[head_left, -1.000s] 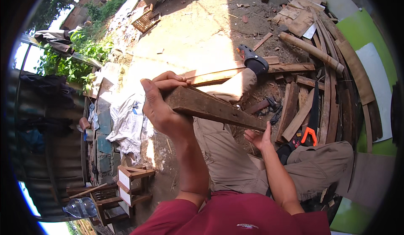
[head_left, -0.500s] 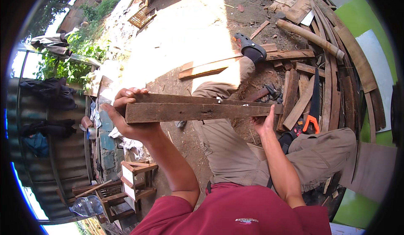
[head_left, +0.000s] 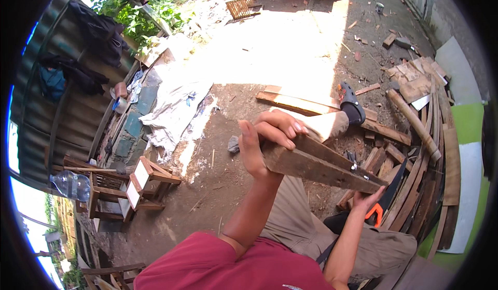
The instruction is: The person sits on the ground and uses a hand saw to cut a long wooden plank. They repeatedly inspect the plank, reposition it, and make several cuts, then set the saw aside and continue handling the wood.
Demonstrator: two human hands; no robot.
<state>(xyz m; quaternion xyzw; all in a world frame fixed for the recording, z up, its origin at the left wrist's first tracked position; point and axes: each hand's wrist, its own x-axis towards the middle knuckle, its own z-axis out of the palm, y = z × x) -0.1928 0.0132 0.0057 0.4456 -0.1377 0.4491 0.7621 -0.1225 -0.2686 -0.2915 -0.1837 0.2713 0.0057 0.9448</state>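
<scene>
My left hand (head_left: 264,142) grips one end of a weathered brown wooden plank (head_left: 321,165), fingers curled over its top edge. The plank slants down to the right across my lap. My right hand (head_left: 369,199) steadies its lower end from beneath, fingers spread against the wood. I sit on the ground with one leg stretched out, a dark sandal (head_left: 351,103) on that foot. A saw with an orange handle (head_left: 374,213) lies just beside my right hand.
Stacked planks and scrap boards (head_left: 415,134) lie to my right on the dirt. A long board (head_left: 295,102) rests near my foot. A small wooden stool (head_left: 129,186), a plastic bottle (head_left: 70,183) and a corrugated metal fence (head_left: 46,113) are on the left.
The plank, held level half a second ago, now tilts down to the right. My left hand rose with its end, and the view swung toward the fence.
</scene>
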